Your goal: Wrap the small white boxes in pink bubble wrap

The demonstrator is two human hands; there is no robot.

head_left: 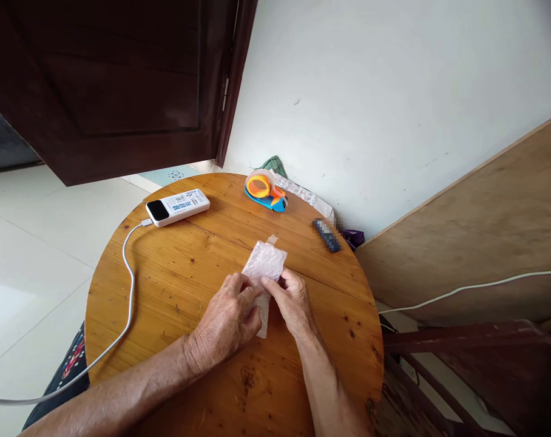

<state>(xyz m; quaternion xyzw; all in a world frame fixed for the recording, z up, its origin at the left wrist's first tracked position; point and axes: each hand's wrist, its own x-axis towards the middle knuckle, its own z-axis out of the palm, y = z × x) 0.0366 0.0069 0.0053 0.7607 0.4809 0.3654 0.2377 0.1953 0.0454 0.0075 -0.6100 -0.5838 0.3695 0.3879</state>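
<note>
A small piece of bubble wrap point(265, 261), whitish and folded, lies between my hands over the wooden table. A short strip of clear tape point(272, 240) sticks out from its far end. My left hand point(234, 309) is closed on the wrap's left side with fingers curled. From the right, my right hand point(294, 298) pinches it, the thumb on top and the fingers partly hidden behind. Part of the wrap shows below the hands, towards me. Whether anything is inside the wrap I cannot tell.
A tape dispenser point(266, 193) in blue and orange stands at the table's far edge. A white power bank point(179, 207) with a cable point(130, 279) lies at the left. A dark blurred object point(326, 235) sits at the right. The round table point(166, 285) stands near a wall.
</note>
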